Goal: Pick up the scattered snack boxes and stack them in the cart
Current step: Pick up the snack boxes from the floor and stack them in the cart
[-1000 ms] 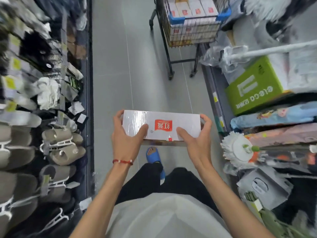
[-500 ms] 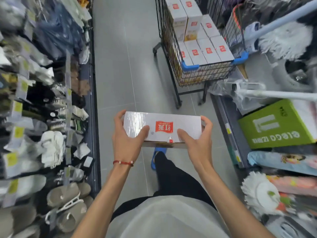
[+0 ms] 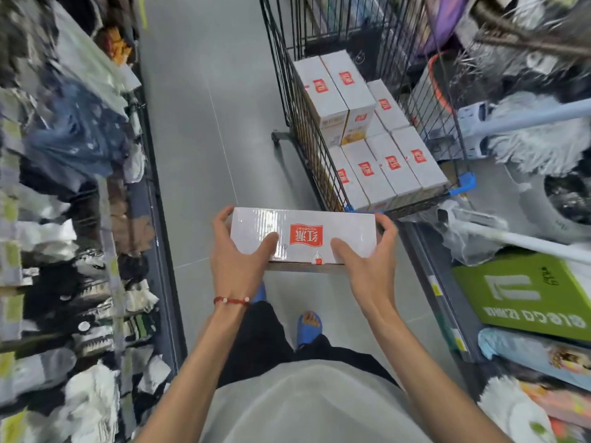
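I'm carrying 1 white snack box (image 3: 303, 238) with a red logo, held level and lengthwise across my front. My left hand (image 3: 238, 254) clamps its left end and my right hand (image 3: 367, 263) clamps its right end, thumbs lying on the top face and fingers wrapped around the far edge. Neither hand is free.

What has changed over the last second is my position: the wire cart (image 3: 323, 161) sat far up the aisle and now stands just ahead and to my right, its near rim almost level with the box's far right corner. My grip and the box's attitude are the same as before. So I judge the carry is nearly over and the placing is next.

Inside the cart I can see a row of 4 boxes (image 3: 388, 172) lying side by side at the near end, with 2 more (image 3: 332, 87) stacked higher toward the far end and 1 lower beside them. The box I'm holding is not yet over the basket; it hangs above the grey floor (image 3: 204, 129). I expect I must lift it over the rim and lay it on that near row, aligned with the others. Shelves of goods crowd both sides, so my swing to the right should stay tight.
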A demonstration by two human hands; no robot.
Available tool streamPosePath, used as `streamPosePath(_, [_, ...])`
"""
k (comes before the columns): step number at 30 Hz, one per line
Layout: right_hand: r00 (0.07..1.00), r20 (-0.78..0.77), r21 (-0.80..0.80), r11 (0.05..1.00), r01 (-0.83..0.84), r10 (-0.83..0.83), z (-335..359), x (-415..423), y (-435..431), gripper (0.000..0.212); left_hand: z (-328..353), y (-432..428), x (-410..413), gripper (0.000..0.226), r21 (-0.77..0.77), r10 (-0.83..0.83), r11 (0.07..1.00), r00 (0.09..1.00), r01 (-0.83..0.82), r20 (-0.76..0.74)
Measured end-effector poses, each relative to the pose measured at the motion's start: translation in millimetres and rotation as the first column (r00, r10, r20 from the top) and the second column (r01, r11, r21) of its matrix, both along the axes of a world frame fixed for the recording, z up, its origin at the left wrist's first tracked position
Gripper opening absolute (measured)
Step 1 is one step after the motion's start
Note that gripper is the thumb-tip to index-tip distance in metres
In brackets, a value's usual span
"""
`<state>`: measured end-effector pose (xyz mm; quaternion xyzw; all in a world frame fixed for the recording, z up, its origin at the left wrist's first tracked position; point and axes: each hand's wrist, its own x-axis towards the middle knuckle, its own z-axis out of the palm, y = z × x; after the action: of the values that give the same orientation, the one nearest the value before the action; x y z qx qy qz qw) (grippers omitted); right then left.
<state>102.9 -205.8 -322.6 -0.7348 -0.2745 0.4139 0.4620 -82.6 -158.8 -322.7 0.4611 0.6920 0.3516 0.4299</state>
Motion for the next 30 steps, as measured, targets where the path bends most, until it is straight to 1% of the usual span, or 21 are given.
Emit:
streamPosePath(2, [0.999,0.004,0.0,0.999,0.04,-0.04,-1.2,-5.8,36.6,0.08,-2.7,44.6,-3.2,0.072,0.013,-0.035,0.999,0.999,0.035,0.002])
streamPosePath(5, [0.994,-0.007,0.01,0.994,0.108,-0.107,1.6,-17.3,92.5,0.077,-2.8,113.7,-8.4,0.069,0.043,-0.092,0.995,0.996,0.092,0.007])
streamPosePath(9, [0.967,-0.026,0.025,0.967,0.253,-0.252,5.3,-32.7,156.1,0.072,2.0,198.0,-14.6,0.069,0.039,-0.205,0.978,0.978,0.204,0.036])
streamPosePath(11, [0.949,-0.003,0.037,0.949,0.314,-0.314,7.2,-38.5,185.9,0.077,5.9,238.1,-12.9,0.07,0.054,-0.291,0.956,0.956,0.29,0.021])
streamPosePath(14, [0.913,-0.031,0.045,0.912,0.409,-0.408,10.1,-40.4,222.8,0.079,9.7,291.4,-2.4,0.072,0.05,-0.386,0.922,0.921,0.384,0.044])
streamPosePath(19, [0.847,-0.029,0.066,0.845,0.531,-0.53,9.5,-23.1,277.7,0.076,9.9,366.5,30.6,0.072,0.051,-0.487,0.873,0.873,0.485,0.029])
streamPosePath(24, [0.764,-0.056,0.082,0.759,0.646,-0.643,2.0,10.3,321.0,0.074,6.7,425.6,84.6,0.07,0.082,-0.583,0.81,0.812,0.581,0.002])
streamPosePath(30, [0.672,-0.043,0.104,0.666,0.739,-0.739,0.5,62.1,363.7,0.074,6.5,485.9,158.6,0.067,0.12,-0.699,0.709,0.715,0.695,-0.015])
